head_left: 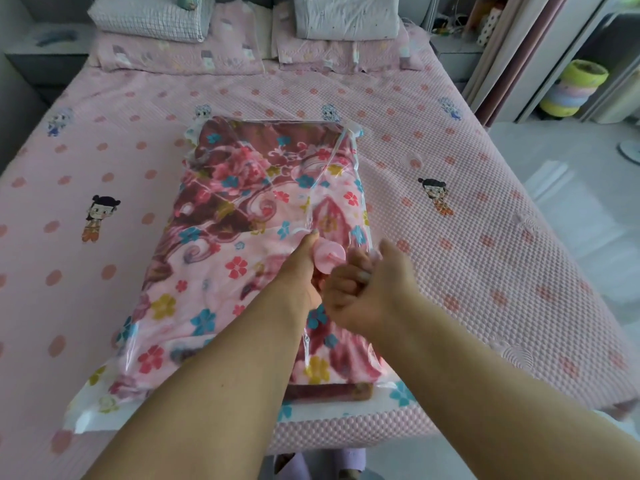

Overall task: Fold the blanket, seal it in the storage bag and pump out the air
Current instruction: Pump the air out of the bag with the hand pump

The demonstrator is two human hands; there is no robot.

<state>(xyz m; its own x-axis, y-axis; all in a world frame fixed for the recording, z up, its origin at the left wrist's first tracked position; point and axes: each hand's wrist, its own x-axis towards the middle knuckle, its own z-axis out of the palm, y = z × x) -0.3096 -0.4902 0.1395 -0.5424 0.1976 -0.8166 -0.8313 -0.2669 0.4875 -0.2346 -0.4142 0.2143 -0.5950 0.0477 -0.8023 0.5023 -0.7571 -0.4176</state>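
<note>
A folded floral blanket in pink and dark red lies inside a clear plastic storage bag in the middle of the bed. A round pink valve cap stands on the bag's top, near its right side. My left hand grips the valve from the left, thumb stretched up along it. My right hand has its fingers curled against the cap's right edge and seems to pinch it. The bag looks loose and puffy around the blanket. Its near end hangs slightly past the mattress edge.
The bed has a pink quilted cover with cartoon figures. Two pillows lie at the head. The floor runs along the bed's right side, with shelves and stacked coloured rings beyond. Purple slippers show below the near edge.
</note>
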